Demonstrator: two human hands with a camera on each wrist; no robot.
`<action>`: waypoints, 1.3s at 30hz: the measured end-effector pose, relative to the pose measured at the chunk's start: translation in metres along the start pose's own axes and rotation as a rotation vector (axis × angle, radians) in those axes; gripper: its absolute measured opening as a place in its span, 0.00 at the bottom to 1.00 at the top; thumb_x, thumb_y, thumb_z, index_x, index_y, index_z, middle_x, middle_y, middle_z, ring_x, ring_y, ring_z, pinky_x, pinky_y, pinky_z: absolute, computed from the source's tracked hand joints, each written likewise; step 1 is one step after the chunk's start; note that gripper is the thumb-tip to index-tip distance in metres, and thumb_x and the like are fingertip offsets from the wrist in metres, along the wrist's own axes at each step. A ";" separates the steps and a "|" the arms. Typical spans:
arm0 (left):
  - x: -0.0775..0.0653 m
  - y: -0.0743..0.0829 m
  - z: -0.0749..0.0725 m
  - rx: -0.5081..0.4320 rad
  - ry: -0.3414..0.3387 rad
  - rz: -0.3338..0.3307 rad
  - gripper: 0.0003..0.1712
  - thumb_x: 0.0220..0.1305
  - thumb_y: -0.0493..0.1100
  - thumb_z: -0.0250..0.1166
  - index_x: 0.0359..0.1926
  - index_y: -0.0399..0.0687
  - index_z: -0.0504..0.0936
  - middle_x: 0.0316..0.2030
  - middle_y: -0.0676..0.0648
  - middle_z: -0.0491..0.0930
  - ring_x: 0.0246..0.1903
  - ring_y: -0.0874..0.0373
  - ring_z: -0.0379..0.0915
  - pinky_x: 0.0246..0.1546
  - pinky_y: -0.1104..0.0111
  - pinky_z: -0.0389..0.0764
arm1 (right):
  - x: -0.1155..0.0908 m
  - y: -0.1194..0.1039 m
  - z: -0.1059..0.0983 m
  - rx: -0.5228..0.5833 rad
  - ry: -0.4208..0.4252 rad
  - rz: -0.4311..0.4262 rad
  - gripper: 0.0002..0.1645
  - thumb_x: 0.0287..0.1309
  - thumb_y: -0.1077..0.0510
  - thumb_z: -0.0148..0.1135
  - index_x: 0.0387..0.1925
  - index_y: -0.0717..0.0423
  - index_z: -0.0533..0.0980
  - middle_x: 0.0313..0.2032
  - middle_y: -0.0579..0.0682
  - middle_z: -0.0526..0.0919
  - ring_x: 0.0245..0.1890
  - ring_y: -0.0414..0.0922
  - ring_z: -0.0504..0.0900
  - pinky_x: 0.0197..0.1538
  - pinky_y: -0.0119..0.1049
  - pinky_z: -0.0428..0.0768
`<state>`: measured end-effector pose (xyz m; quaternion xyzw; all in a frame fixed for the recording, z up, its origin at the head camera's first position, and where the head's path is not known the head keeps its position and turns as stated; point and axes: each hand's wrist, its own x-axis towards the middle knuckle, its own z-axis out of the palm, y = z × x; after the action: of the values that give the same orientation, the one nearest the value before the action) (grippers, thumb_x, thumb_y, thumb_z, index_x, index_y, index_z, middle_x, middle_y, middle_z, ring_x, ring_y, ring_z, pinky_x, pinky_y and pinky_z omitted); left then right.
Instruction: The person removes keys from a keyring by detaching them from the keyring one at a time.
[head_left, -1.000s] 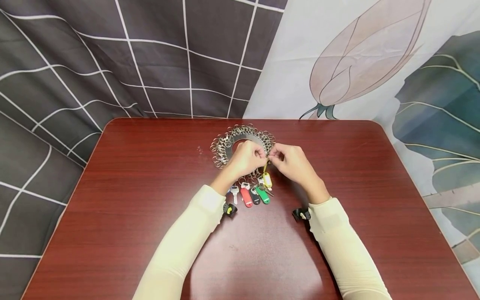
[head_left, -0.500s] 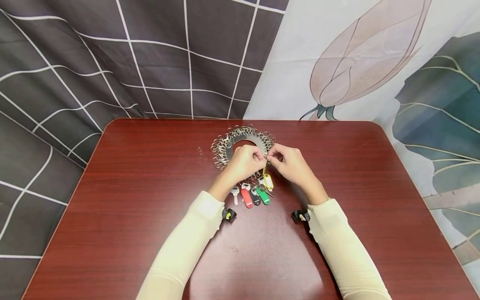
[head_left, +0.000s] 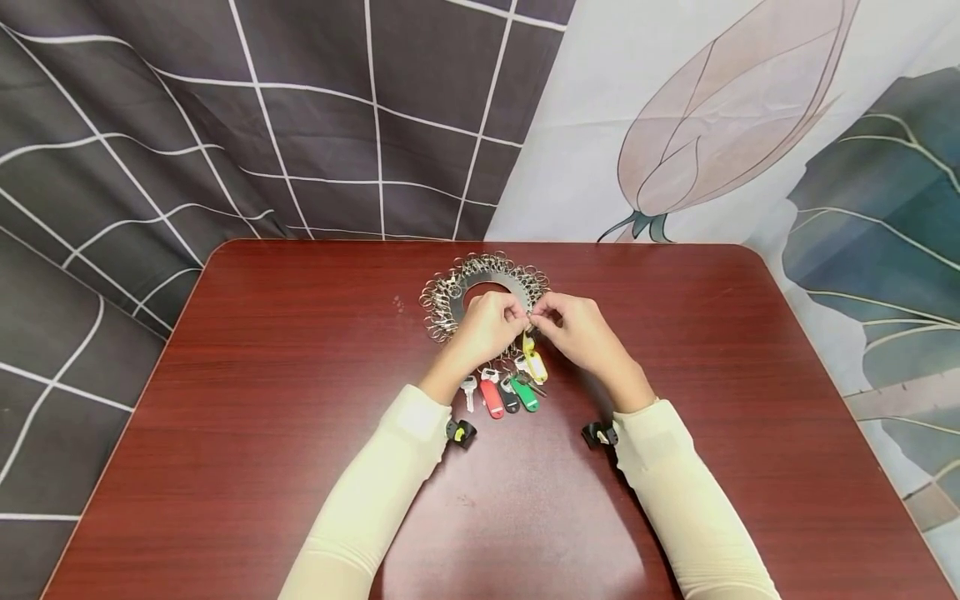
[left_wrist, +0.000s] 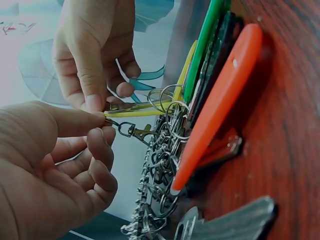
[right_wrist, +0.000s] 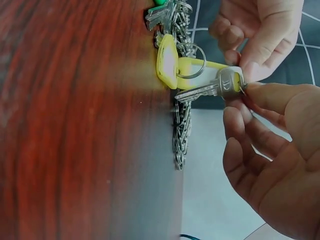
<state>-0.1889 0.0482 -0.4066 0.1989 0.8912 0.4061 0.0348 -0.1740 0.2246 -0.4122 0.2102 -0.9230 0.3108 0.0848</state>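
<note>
At the near right edge of the ringed grey disc [head_left: 517, 286], both hands meet. My left hand [head_left: 489, 327] pinches a small metal key ring between thumb and index finger, and my right hand [head_left: 576, 325] pinches the same spot from the other side. From that ring [right_wrist: 243, 89] hang a silver key [right_wrist: 207, 90] and a yellow key tag [right_wrist: 192, 70], in the right wrist view. A swivel clasp [left_wrist: 134, 130] shows beside my left fingertips. A second yellow tag [right_wrist: 167, 62] is close by. The fingertips hide much of the ring.
Nearer me lie a red tag [head_left: 492, 398], a black tag [head_left: 509, 395], a green tag [head_left: 525, 394] and a silver key [head_left: 469, 392]. Several metal clasps and rings [head_left: 437, 308] edge the disc. The table [head_left: 300, 400] is reddish-brown, with patterned cloth [head_left: 375, 125] behind.
Both pinching hands have shifted slightly left and toward me. The yellow tag beneath them has swung a little, and two yellow pieces now show there.
</note>
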 end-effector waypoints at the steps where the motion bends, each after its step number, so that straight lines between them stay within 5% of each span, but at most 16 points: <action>1: -0.001 0.001 -0.001 0.011 0.003 0.005 0.09 0.58 0.40 0.68 0.23 0.47 0.81 0.21 0.50 0.80 0.24 0.58 0.73 0.28 0.68 0.75 | 0.000 0.000 0.000 -0.007 0.005 -0.009 0.04 0.57 0.58 0.66 0.29 0.54 0.80 0.25 0.49 0.83 0.25 0.44 0.77 0.31 0.41 0.77; 12: -0.003 -0.002 0.000 0.073 0.036 0.103 0.06 0.55 0.38 0.68 0.23 0.49 0.84 0.22 0.51 0.81 0.24 0.61 0.75 0.28 0.71 0.78 | -0.002 0.000 0.003 -0.026 0.085 0.020 0.03 0.56 0.60 0.65 0.28 0.53 0.80 0.25 0.50 0.82 0.23 0.45 0.73 0.29 0.40 0.74; 21: -0.002 -0.003 0.001 -0.010 -0.010 0.012 0.09 0.60 0.44 0.66 0.24 0.49 0.84 0.23 0.52 0.81 0.24 0.61 0.73 0.30 0.69 0.75 | -0.001 -0.001 0.002 -0.033 0.053 -0.003 0.03 0.58 0.59 0.66 0.29 0.53 0.79 0.26 0.50 0.82 0.24 0.47 0.74 0.29 0.41 0.74; 39: -0.003 -0.003 0.001 0.037 0.012 0.021 0.08 0.58 0.42 0.67 0.23 0.51 0.84 0.21 0.54 0.81 0.23 0.61 0.73 0.29 0.69 0.75 | -0.001 -0.006 0.000 -0.063 0.056 0.030 0.03 0.54 0.61 0.65 0.26 0.54 0.78 0.22 0.49 0.80 0.23 0.45 0.74 0.29 0.40 0.75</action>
<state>-0.1866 0.0459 -0.4097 0.2066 0.8967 0.3909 0.0215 -0.1707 0.2206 -0.4097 0.1847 -0.9327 0.2888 0.1124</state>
